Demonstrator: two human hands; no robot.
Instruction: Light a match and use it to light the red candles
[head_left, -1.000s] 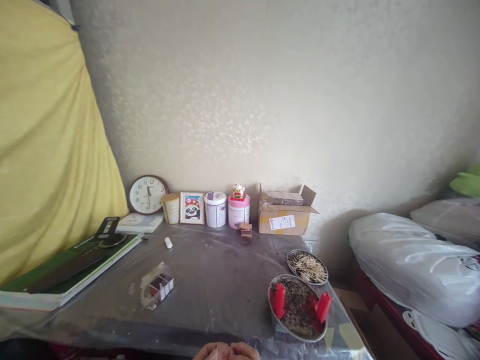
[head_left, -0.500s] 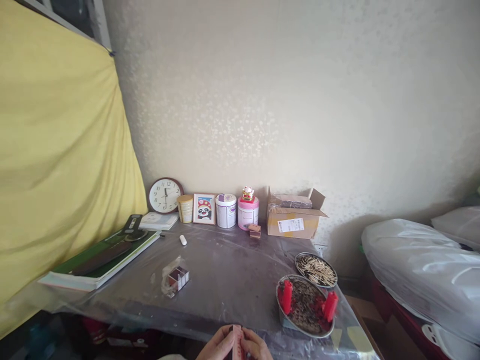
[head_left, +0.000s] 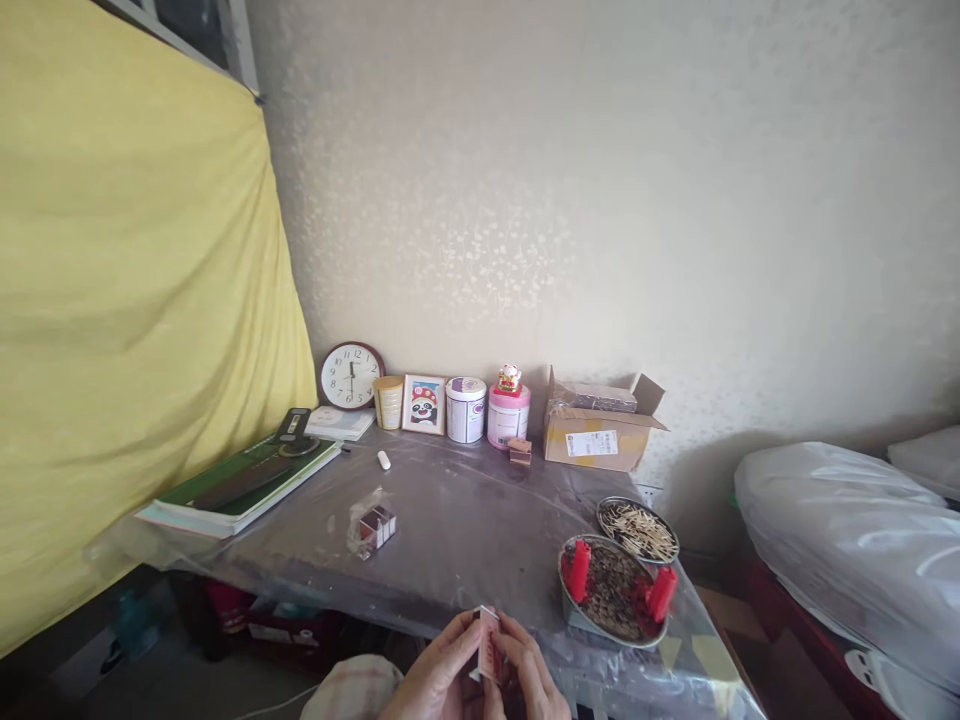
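Both my hands meet at the bottom middle of the view, at the table's near edge. My left hand point(head_left: 436, 672) and my right hand point(head_left: 534, 672) are closed together on a small red and white matchbox point(head_left: 487, 644), held upright between the fingers. Just right of my hands stands a metal dish point(head_left: 600, 634) of dark burnt matches with two red candles point(head_left: 578, 570) upright in it. Behind it sits a second metal dish point(head_left: 609, 508) holding several unburnt matchsticks. A plastic bag with small matchboxes point(head_left: 373, 525) lies on the table to the left.
A plastic sheet covers the table point(head_left: 465, 520). Along the wall stand a clock point(head_left: 351, 376), tins, a framed picture point(head_left: 424, 404) and an open cardboard box point(head_left: 598, 432). Green books point(head_left: 247, 482) lie left. A yellow curtain point(head_left: 127, 330) hangs left; plastic-wrapped bundles point(head_left: 847, 540) sit right.
My view has pulled back and tilted down, so more of my hands shows. The matchbox, barely seen before, now stands clearly between my fingers.
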